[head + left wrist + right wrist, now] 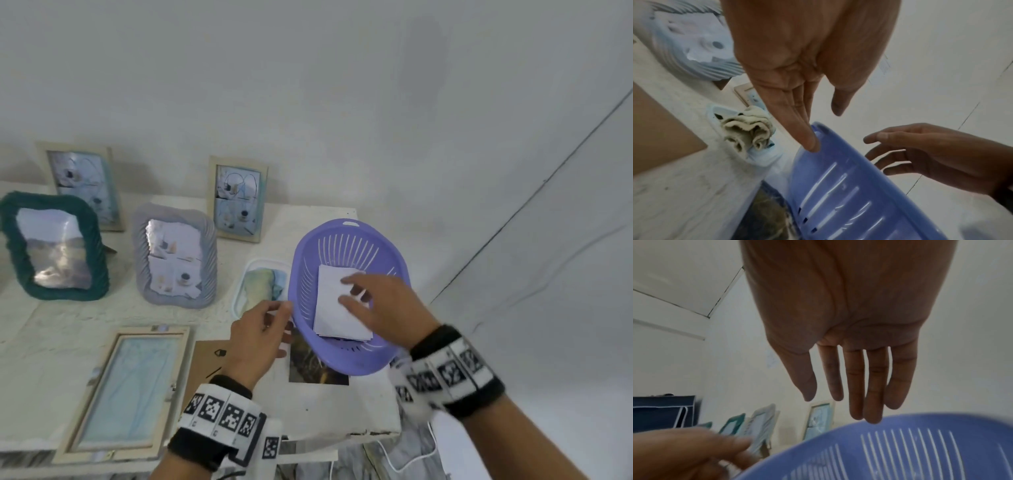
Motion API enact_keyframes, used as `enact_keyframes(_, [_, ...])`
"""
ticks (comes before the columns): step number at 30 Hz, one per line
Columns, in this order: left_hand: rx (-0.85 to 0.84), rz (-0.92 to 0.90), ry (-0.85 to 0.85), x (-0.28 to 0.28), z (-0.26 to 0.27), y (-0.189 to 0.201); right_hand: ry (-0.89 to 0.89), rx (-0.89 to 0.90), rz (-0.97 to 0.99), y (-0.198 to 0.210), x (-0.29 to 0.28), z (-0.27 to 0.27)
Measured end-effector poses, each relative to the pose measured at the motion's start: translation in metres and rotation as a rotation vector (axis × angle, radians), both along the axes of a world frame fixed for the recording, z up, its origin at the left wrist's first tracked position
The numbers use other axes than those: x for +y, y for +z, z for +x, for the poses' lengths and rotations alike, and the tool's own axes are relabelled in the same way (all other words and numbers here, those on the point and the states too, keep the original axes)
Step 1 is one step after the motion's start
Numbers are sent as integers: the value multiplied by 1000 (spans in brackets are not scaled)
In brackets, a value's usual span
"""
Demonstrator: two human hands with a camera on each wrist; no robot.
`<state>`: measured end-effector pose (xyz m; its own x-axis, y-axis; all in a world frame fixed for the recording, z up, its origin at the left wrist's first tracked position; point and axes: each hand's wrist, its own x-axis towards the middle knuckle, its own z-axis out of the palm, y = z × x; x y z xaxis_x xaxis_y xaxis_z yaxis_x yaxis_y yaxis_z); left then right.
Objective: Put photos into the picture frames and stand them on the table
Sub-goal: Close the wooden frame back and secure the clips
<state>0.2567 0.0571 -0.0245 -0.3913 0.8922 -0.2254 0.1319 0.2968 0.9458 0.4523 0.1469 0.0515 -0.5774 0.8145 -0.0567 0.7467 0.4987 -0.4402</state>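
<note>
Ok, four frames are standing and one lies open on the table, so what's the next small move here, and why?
Probably lower the right hand onto the white photo stack in the purple basket and pinch off the top sheet. Its fingers hover open just above the stack, the left hand touches the basket's rim, and the wooden frame lying flat looks unfilled.

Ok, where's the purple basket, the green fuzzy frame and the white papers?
purple basket (310, 255): head view, on its slotted left wall.
green fuzzy frame (13, 240): head view, on its left border.
white papers (330, 308): head view, on the top sheet's bare middle, inside the basket.
</note>
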Motion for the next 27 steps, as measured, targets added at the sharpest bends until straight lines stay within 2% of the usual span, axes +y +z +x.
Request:
enact_keyframes(3, [-64, 10, 2, 5, -1, 1, -20, -187, -2, 19, 47, -16])
enact_keyframes(6, [-87, 11, -5, 8, 0, -2, 23, -433, -14, 13, 84, -42])
enact_keyframes(11, [-104, 44, -30, 8, 0, -2, 36, -668, -134, -40, 119, -70])
enact_keyframes(15, [-95, 65, -56, 8, -1, 0, 99, -767, -41, -79, 129, -71])
enact_keyframes(19, [-85, 64, -66, 8, -2, 1, 113, -788, 78, -82, 126, -73])
enact_keyframes(22, [-68, 64, -78, 7, -3, 1, 52, -753, 74, -70, 126, -76])
enact_keyframes(25, [-57, 70, -75, 7, -4, 2, 24, -664, 86, -49, 125, -77])
enact_keyframes(27, [-31, 65, -77, 8, -4, 1, 17, -552, 5, -34, 126, -71])
